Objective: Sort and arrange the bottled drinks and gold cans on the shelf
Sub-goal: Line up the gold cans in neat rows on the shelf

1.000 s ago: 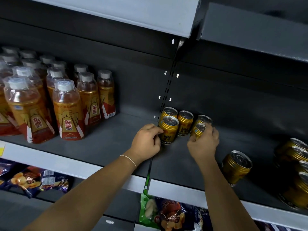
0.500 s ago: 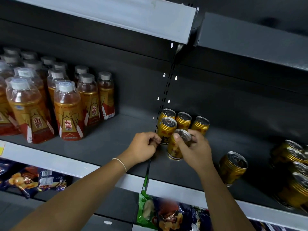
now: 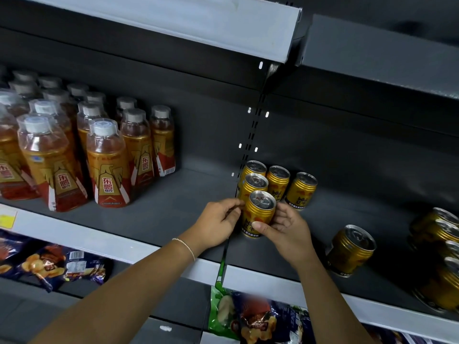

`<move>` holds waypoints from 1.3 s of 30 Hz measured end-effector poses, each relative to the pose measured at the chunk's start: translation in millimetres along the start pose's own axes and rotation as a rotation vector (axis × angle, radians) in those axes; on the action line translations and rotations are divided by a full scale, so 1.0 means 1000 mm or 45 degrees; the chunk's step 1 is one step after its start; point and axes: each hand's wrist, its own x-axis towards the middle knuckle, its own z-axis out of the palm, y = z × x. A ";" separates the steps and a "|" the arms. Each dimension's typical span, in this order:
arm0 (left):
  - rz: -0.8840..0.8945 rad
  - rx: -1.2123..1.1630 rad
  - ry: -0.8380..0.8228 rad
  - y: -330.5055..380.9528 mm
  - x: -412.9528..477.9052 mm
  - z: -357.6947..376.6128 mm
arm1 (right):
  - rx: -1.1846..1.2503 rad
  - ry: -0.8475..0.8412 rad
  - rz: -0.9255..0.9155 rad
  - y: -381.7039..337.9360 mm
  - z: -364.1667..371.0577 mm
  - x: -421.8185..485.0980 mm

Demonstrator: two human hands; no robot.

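Right hand (image 3: 285, 232) holds 1 upright gold can (image 3: 258, 212), left hand (image 3: 218, 222) touching it

Dark blue snack bags (image 3: 49, 266) are lying on the lower shelf (image 3: 183, 304) beneath me, and a green-edged snack bag (image 3: 248, 316) is sitting further right. A yellow price tag (image 3: 7, 220) is showing at the far left, while a slotted upright (image 3: 253, 130) is running up the back panel.

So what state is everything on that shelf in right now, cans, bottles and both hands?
Front gold metal can: upright, held.
Right hand: grip curled round that can.
Left hand: fingers curled beside that can; contact unclear.
Four gold cans behind: upright, clustered together.
Lone gold can to the right: standing apart, untouched.
Clear plastic bottles of amber drink: upright, capped, in rows.
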 end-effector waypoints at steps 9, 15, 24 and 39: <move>-0.070 0.015 0.171 -0.007 0.003 0.000 | -0.059 -0.013 -0.098 0.010 0.005 -0.001; 0.039 0.051 0.101 -0.008 0.002 -0.001 | -0.082 -0.028 -0.148 0.008 0.005 -0.005; 0.072 0.098 0.093 -0.008 0.001 -0.001 | -0.062 -0.016 -0.066 0.016 0.007 -0.002; 0.061 0.088 0.100 -0.003 0.001 -0.001 | -0.108 -0.027 -0.077 0.015 0.010 -0.003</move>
